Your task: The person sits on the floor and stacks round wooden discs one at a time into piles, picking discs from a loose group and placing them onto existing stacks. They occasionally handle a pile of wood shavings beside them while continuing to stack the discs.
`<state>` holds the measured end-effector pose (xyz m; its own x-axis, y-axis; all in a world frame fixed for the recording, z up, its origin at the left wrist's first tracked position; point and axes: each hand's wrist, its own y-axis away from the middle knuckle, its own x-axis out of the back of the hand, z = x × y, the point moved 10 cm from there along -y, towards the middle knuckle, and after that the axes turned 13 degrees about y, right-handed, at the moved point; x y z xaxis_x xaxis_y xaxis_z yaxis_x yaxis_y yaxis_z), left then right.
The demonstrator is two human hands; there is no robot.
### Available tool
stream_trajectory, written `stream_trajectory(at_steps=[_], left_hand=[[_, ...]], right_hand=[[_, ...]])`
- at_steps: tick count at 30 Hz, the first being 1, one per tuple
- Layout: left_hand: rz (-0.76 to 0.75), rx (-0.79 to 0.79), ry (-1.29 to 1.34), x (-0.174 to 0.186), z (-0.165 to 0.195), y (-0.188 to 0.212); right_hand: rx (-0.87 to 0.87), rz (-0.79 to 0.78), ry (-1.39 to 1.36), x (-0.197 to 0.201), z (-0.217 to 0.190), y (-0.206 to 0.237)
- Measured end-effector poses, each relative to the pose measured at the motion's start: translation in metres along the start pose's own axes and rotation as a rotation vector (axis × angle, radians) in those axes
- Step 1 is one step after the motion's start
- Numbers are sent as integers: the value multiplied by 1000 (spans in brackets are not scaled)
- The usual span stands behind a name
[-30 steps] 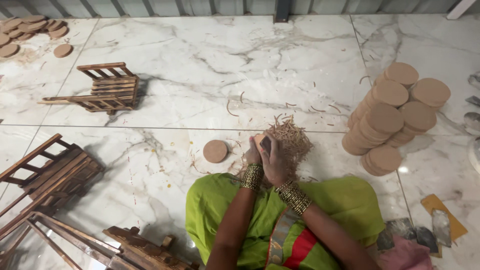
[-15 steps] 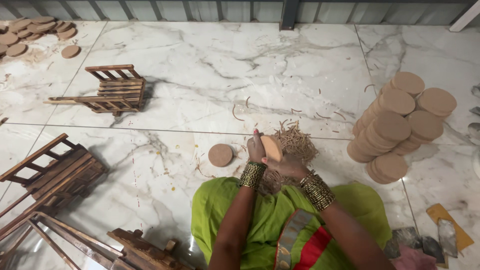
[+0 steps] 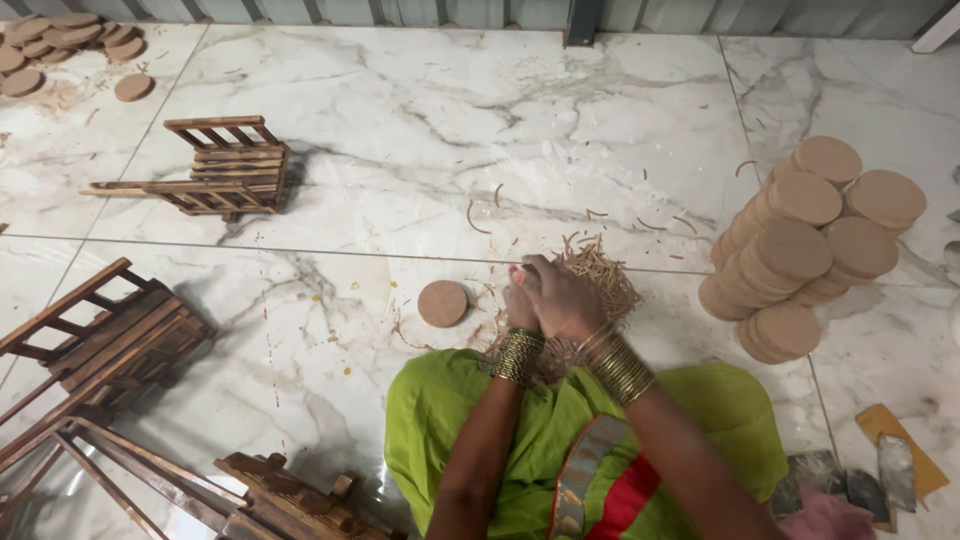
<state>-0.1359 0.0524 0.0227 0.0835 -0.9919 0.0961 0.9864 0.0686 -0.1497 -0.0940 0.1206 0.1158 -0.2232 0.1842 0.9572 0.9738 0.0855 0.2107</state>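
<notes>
This looks like a small craft workshop where the work is done sitting on the floor. The white marble-patterned floor [image 3: 420, 130] carries everything: leaning stacks of round wooden discs [image 3: 800, 250] at its right edge, more discs [image 3: 60, 40] heaped at the far left corner, one loose disc [image 3: 443, 302] near the middle, and slatted wooden racks [image 3: 225, 165] lying tipped along the left side. Thin wood shavings [image 3: 600, 270] litter the tiles, and worn sandpaper pieces [image 3: 895, 460] lie at the near right corner. A corrugated metal wall [image 3: 400, 12] closes the far edge.
</notes>
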Motion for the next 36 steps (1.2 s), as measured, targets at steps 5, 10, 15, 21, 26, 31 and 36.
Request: stream_trajectory(at_steps=[5, 10, 15, 21, 26, 31, 36], left_hand=[[120, -69, 586, 8, 3, 4], [186, -22, 140, 10, 16, 20], [198, -313, -836, -24, 73, 45], [-40, -129, 452, 1, 18, 2], [172, -19, 432, 16, -2, 2], [29, 426, 539, -2, -40, 10], [87, -318, -166, 7, 24, 13]], right_hand=[[467, -151, -516, 10, -17, -11], [112, 379, 89, 17, -17, 47], [88, 446, 240, 30, -29, 52], [277, 164, -20, 13, 8, 2], [398, 565, -232, 28, 5, 30], [164, 767, -161, 36, -13, 74], [129, 487, -67, 27, -25, 60]])
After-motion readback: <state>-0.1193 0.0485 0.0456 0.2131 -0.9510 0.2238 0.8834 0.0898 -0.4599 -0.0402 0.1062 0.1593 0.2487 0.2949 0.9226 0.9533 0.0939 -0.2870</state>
